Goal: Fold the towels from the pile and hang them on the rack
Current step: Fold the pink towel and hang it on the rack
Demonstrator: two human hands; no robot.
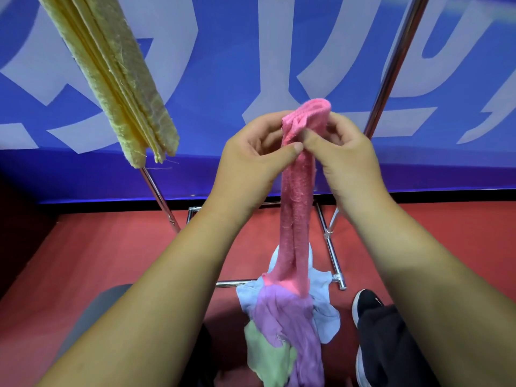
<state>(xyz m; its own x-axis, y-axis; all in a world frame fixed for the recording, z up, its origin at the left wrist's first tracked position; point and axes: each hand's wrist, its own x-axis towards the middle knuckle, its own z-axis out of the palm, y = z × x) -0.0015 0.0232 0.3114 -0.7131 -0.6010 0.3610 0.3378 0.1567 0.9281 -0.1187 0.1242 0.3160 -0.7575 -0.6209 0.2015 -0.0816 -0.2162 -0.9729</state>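
Before illegible-lettered banner, hands pinching pink towel

The pink towel is rough, nubbly terry cloth, matt. The yellow towel is coarse terry too, frayed at its edges. The rack is polished, shiny metal tube. The floor looks matt red.
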